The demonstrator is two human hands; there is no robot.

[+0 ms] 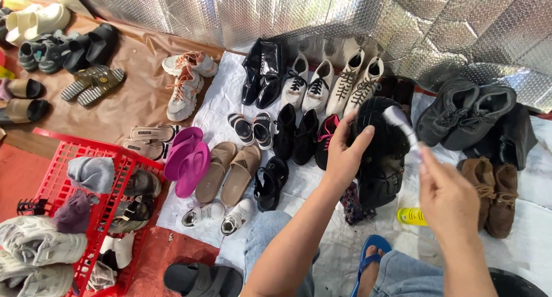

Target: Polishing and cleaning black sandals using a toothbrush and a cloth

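Observation:
My left hand (343, 154) grips a chunky black shoe (379, 153) by its side and holds it up over the ground cloth. My right hand (445, 193) holds a clear-handled brush (402, 127), whose white bristle head rests against the upper right of the black shoe. Both forearms reach in from the bottom of the view. My knees in blue jeans and a foot in a blue flip-flop (368, 259) show below.
Rows of shoes lie on a white cloth (218, 101): white sneakers (307, 84), black boots (261, 73), tan slides (230, 170), magenta flip-flops (187, 159), brown shoes (494, 193). A red plastic basket (69, 150) with shoes stands at left. A yellow-green bottle (411, 216) lies nearby. Silver foil sheeting hangs behind.

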